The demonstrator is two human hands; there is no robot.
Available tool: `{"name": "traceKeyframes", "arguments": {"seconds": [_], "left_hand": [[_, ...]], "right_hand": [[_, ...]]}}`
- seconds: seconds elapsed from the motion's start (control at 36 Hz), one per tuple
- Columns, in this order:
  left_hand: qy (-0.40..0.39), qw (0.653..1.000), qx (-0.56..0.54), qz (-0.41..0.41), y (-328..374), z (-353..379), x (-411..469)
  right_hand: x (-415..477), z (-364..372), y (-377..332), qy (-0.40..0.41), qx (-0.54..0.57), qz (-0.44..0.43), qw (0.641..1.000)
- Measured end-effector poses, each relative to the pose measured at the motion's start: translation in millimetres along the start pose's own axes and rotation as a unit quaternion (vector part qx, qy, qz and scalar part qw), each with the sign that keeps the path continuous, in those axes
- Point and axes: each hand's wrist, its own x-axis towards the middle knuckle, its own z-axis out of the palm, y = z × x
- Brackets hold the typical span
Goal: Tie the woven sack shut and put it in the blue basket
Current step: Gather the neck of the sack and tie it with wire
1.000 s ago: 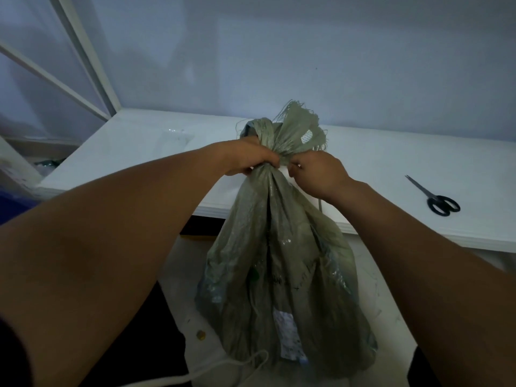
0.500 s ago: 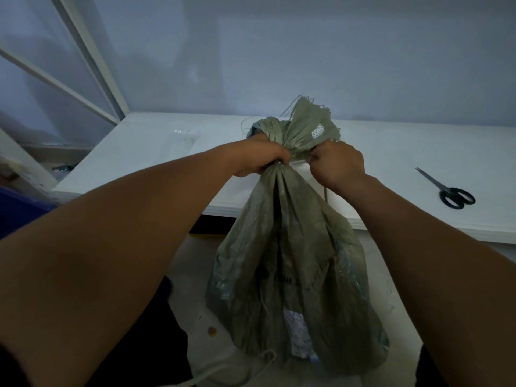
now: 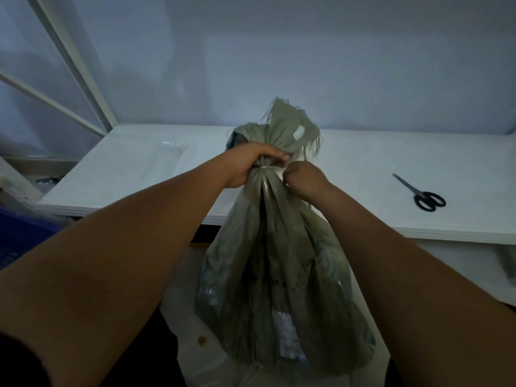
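Note:
A full grey-green woven sack (image 3: 275, 289) stands upright on the floor in front of a white table. Its mouth is gathered into a neck, and the frayed top flares out above. A pale tie (image 3: 265, 169) circles the neck. My left hand (image 3: 252, 162) is closed around the neck from the left, just above the tie. My right hand (image 3: 303, 177) is fisted against the neck's right side at tie height; what its fingers pinch is hidden. A corner of the blue basket (image 3: 19, 236) shows at the far left edge.
The white table (image 3: 377, 169) runs across behind the sack. Black-handled scissors (image 3: 421, 192) lie on it to the right, and a clear plastic sheet (image 3: 167, 152) to the left. White frame bars (image 3: 75, 65) slant up at the left. A white cord (image 3: 259, 368) trails by the sack's base.
My right hand has dropped a little from the frayed top to tie level, and the pale tie around the neck now shows between my hands. The view shifted slightly.

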Motion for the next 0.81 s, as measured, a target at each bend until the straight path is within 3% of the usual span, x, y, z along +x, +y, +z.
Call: {"name": "traceKeyframes", "arguments": {"seconds": [0.08,0.17,0.28,0.36,0.58,0.81], "left_hand": [[-0.014,0.997,-0.067,0.022,15,3,0],[-0.031,0.995,-0.093,0.032,30,4,-3],[-0.046,0.994,-0.089,0.041,43,0,-5],[-0.051,0.992,-0.106,0.047,52,-1,-3],[0.069,0.982,-0.154,0.084,68,-19,4],[0.171,0.964,-0.169,0.113,80,-51,8]], "right_hand": [[-8,7,-4,-0.051,0.298,0.031,0.953],[-11,9,-10,-0.076,0.397,0.063,0.912],[-11,5,-19,-0.039,0.325,0.095,0.940],[-13,5,-18,-0.026,0.282,0.051,0.958],[-25,8,-30,-0.115,0.135,-0.009,0.984],[-31,7,-25,-0.135,0.106,-0.015,0.985]]}}
